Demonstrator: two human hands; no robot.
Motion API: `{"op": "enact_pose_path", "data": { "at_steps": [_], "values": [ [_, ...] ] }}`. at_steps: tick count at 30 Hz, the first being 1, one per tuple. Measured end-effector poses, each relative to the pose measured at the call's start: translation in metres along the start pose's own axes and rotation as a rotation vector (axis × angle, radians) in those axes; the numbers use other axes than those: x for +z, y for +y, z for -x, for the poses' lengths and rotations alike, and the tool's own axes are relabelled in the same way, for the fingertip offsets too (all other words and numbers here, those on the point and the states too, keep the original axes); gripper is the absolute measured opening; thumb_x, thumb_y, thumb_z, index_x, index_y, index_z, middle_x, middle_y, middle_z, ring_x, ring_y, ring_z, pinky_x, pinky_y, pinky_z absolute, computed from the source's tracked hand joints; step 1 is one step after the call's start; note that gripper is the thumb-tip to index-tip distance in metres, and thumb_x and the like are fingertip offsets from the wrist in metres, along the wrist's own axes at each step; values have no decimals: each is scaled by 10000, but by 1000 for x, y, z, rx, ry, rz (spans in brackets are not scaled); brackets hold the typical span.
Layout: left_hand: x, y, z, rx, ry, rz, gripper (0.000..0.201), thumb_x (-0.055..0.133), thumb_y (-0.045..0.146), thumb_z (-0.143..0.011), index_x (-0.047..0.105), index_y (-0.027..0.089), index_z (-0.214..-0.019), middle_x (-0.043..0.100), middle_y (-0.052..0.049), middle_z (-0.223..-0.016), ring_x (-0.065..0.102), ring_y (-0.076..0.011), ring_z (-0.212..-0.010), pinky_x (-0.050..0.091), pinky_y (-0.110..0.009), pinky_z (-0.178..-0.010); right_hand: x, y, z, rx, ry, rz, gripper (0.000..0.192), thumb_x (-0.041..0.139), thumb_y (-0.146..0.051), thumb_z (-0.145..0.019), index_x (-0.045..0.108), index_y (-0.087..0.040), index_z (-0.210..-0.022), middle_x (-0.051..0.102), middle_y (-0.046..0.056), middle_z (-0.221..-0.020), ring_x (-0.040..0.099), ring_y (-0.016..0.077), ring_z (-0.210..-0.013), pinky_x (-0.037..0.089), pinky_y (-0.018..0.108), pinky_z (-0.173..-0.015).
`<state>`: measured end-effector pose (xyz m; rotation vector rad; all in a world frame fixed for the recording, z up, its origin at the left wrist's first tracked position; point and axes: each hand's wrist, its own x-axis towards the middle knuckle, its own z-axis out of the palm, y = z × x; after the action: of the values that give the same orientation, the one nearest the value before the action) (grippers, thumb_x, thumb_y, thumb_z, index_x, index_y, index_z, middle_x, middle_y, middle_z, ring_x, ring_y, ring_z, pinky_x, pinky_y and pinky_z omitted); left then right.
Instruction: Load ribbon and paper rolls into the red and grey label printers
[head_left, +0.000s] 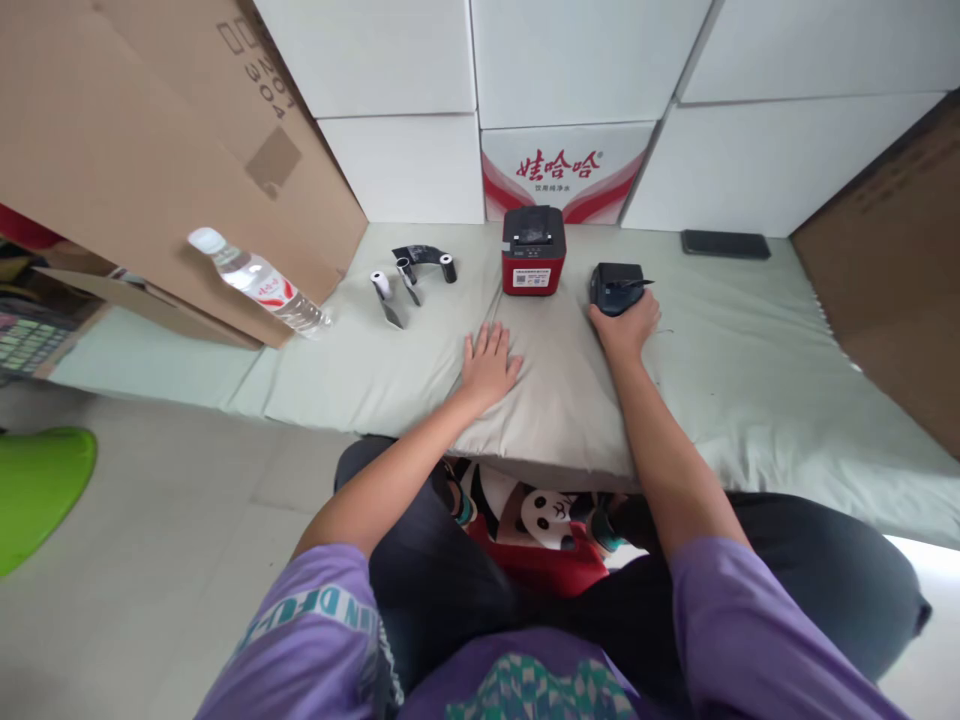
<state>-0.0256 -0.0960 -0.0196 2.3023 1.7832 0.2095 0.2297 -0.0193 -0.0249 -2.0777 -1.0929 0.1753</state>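
Observation:
My left hand (489,368) lies flat on the pale green cloth (420,385), fingers spread, holding nothing. At the right, my right hand (631,322) grips the near side of a small black box-shaped device (613,280), which looks like a portable receipt printer. A thin dark piece sticks out of its top to the right. Between and beyond my hands stands a red and black receipt printer (531,268) with a white label on its front. To its left are several small paper rolls, among them a white roll (382,287) and a dark-printed roll (448,268) with its strip unrolled.
A water bottle (259,282) stands at the left by a large brown carton (172,120). White boxes (405,170) are stacked along the back. A black phone-like slab (725,244) lies at the back right, near another brown carton (892,230). A green seat (45,490) is at far left.

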Motion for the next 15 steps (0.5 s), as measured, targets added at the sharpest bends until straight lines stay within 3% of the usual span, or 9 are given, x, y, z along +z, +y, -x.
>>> {"op": "enact_pose_path", "data": {
  "at_steps": [6,9,12,15],
  "values": [
    [1,9,17,96,37,-53,667,272,425,-1093,337,165,-1704,233,-82,-1800,77,-298,-1709,-60,-618,-1376,-2,0,2,-6,6,-26,932,815,-367,-673,390,-140,-1471,529,229,-1466,466,416,-1432,336,633,-1227],
    [1,23,30,140,-87,-62,674,253,412,-1099,307,139,-1713,207,-113,-1802,134,-302,-1701,21,-592,-1394,-2,0,1,-4,-5,-14,955,820,-354,-657,390,-118,-1476,523,244,-1460,464,425,-1424,336,621,-1230],
    [1,42,43,184,-224,-57,733,299,453,-1089,258,83,-1720,138,-139,-1809,100,-365,-1698,120,-620,-1386,-1,1,0,-2,-15,9,972,824,-357,-670,378,-92,-1491,506,256,-1447,455,436,-1422,342,628,-1222],
    [1,57,51,229,-246,-65,761,330,495,-1081,231,113,-1732,104,-113,-1810,67,-397,-1697,110,-682,-1367,2,5,-1,-14,-23,1,974,816,-385,-688,365,-110,-1506,494,251,-1455,442,445,-1431,341,655,-1211]
  ]
}}
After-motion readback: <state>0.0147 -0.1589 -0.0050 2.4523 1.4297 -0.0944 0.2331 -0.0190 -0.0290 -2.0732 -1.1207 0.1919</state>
